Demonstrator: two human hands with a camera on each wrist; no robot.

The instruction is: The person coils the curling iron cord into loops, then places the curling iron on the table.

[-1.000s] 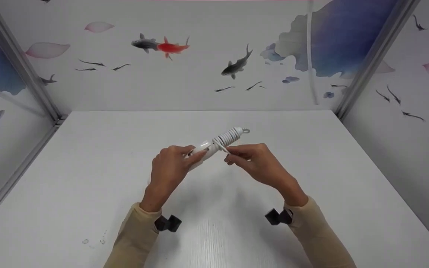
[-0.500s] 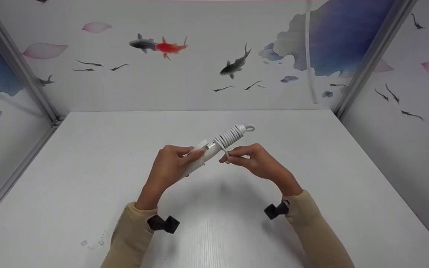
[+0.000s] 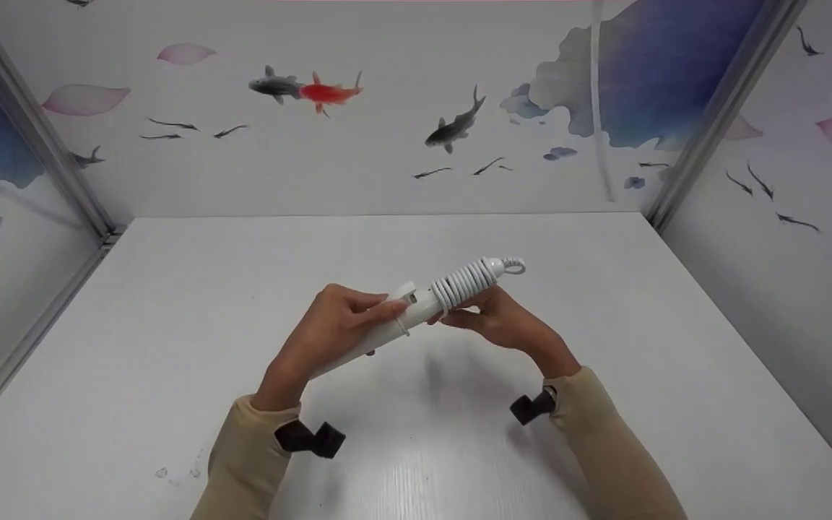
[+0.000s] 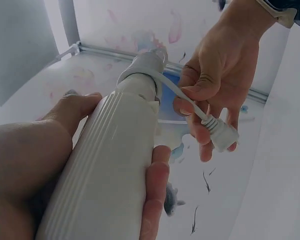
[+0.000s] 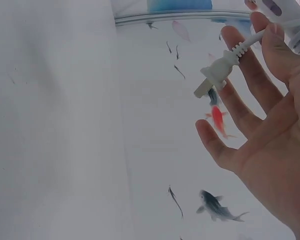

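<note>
My left hand grips a white, wand-shaped electric appliance tilted up to the right above the table. Its power cord is wound in several coils round the far end, where a small loop sticks out. Partly hidden behind the coils in the head view, my right hand pinches the cord's loose end between thumb and forefinger. In the left wrist view, the white plug dangles just past those fingers. The right wrist view shows the plug's flat tip and the other fingers spread.
A white table lies beneath both hands. Behind it stands a wall printed with fish and petals, with metal corner posts at the sides. Black wrist cameras are strapped at both sleeves.
The appliance's coiled end has shifted right and slightly down. My right hand has brought the cord's loose end from in front of the coils to underneath and behind them.
</note>
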